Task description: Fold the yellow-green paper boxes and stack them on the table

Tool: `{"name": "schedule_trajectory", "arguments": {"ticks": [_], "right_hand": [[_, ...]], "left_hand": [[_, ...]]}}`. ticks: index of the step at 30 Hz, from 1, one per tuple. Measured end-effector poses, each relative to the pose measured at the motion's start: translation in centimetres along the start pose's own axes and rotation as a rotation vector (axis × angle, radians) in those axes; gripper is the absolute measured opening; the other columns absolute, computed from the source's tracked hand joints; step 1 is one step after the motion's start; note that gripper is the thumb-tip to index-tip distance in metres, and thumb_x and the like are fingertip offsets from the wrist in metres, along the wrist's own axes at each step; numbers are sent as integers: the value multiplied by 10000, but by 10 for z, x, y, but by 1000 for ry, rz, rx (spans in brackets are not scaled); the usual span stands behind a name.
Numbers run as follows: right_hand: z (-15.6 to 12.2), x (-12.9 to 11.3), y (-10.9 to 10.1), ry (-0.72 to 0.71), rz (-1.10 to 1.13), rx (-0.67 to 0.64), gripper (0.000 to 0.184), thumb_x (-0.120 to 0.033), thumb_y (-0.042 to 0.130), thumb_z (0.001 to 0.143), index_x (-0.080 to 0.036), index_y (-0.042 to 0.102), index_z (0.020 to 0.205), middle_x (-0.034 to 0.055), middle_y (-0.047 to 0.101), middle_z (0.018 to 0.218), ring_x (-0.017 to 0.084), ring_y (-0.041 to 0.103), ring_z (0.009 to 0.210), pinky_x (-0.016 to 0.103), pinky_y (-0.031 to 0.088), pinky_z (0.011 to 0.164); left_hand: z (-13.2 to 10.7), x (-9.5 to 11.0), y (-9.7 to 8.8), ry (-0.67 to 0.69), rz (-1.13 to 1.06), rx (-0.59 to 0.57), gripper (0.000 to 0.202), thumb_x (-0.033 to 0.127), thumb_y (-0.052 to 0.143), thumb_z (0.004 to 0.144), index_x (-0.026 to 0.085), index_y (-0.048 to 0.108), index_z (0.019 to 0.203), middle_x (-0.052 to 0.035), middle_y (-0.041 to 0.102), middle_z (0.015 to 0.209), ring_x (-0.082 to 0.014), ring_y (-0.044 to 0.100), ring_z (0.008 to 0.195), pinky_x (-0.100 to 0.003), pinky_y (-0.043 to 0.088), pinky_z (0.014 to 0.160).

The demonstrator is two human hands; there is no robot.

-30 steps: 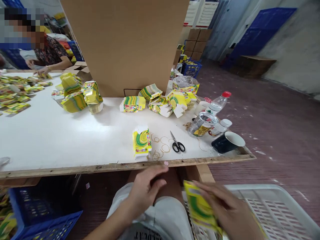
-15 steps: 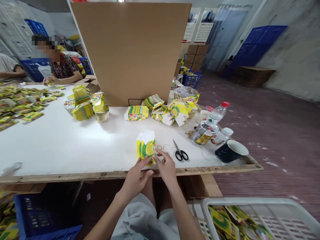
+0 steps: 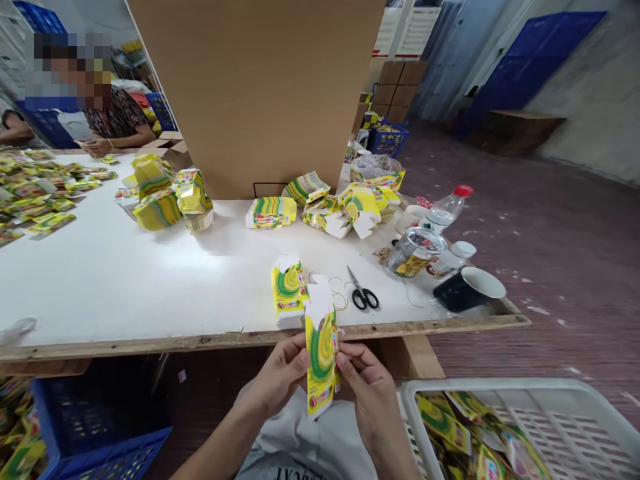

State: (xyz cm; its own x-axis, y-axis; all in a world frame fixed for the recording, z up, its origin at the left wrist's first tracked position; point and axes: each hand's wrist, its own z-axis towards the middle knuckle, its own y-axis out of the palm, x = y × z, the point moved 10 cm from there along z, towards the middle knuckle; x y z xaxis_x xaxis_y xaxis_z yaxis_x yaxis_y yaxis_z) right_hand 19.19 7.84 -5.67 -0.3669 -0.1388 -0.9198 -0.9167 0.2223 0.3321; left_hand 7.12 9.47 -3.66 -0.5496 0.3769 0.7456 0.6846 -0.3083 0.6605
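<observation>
Between my two hands is a yellow-and-green printed carton (image 3: 321, 353), its white flaps standing out at the top. My left hand (image 3: 284, 370) grips its left edge with thumb and fingers. On the opposite edge my right hand (image 3: 367, 380) pinches the carton's side panel. The carton is held upright over my lap, just in front of the table edge. Behind it, a stack of matching flat cartons (image 3: 288, 290) lies on the white table (image 3: 210, 280). Rubber bands (image 3: 340, 295) and black-handled scissors (image 3: 363, 290) lie right of the stack.
Bundled cartons (image 3: 273, 212) line the back by a tall cardboard sheet (image 3: 260, 100). At right stand a dark mug (image 3: 457, 293), a clear jar (image 3: 415, 253) and bottles. A white basket (image 3: 505, 387) and a blue crate (image 3: 105, 447) flank my legs. A co-worker (image 3: 120, 113) sits far left.
My hands have drawn one carton off the stack and brought it toward me, past the table edge. The camera view has tipped slightly downward.
</observation>
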Motion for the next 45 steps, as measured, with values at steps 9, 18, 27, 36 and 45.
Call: {"name": "schedule_trajectory", "arguments": {"ticks": [9, 18, 27, 36, 45], "right_hand": [[-12, -2, 9, 21, -130, -41, 301, -433, 809, 720, -175, 724, 850, 83, 760, 833, 234, 691, 761, 340, 564, 717], [-13, -24, -2, -210, -310, -27, 416, -351, 718, 825, -239, 597, 1207, 87, 716, 1075, 224, 689, 922, 322, 559, 809], [-12, -35, -1, -98, -362, -261, 244, -453, 636, 887, -213, 678, 889, 27, 652, 764, 161, 608, 670, 231, 501, 579], [-10, -61, -15, -337, -415, -32, 221, -387, 652, 888, -276, 702, 1072, 72, 721, 1011, 227, 663, 953, 338, 530, 857], [-8, -38, -4, -130, -583, -141, 429, -405, 694, 821, -218, 642, 1203, -6, 697, 703, 154, 563, 550, 242, 459, 532]], "left_hand": [[1, 0, -10, 65, 88, 162, 330, 410, 757, 780, 150, 748, 983, -89, 783, 922, -229, 719, 859, -303, 545, 787], [-6, 8, -12, 133, 387, 176, 606, 279, 692, 855, 248, 371, 1368, -82, 735, 1033, -207, 686, 952, -320, 512, 861], [-18, -6, 6, -110, 234, -99, 433, 187, 803, 747, 227, 546, 1094, -5, 680, 832, -137, 659, 761, -213, 472, 680], [-15, -4, 7, -81, 300, -78, 565, 243, 756, 797, 255, 530, 1314, -91, 736, 1042, -222, 695, 932, -294, 522, 798], [-14, 11, 7, 71, 644, -1, 373, 263, 624, 892, 214, 601, 1260, -135, 636, 1310, -263, 623, 1146, -349, 495, 959]]}}
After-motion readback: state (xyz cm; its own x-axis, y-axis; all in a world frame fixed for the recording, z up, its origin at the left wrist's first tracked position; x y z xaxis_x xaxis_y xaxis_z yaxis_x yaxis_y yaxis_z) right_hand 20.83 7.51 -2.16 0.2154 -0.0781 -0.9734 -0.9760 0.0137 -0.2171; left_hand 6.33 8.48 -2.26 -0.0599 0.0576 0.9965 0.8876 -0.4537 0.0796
